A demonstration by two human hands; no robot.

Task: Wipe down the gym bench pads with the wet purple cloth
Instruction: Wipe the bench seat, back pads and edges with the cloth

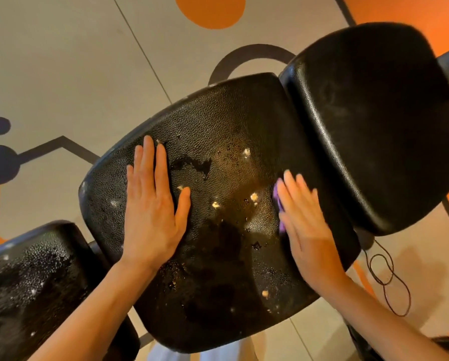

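Wiping is under way on the middle pad (218, 142), where the soft, limp purple cloth (277, 196) is pressed flat under the straight-fingered right hand (304, 222), best held by palm pressure, while the flat left hand (153, 204) is braced on the pad.

Purple cloth (277, 196) mostly hidden under motion-blurred right hand (304, 217); lower-left pad (33, 277) cut by frame edge.

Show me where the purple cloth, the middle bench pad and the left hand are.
purple cloth (277, 196): head view, the edge showing beside the right hand's fingers.
middle bench pad (226, 121): head view, bare textured upper surface.
left hand (150, 212): head view, back of the hand.
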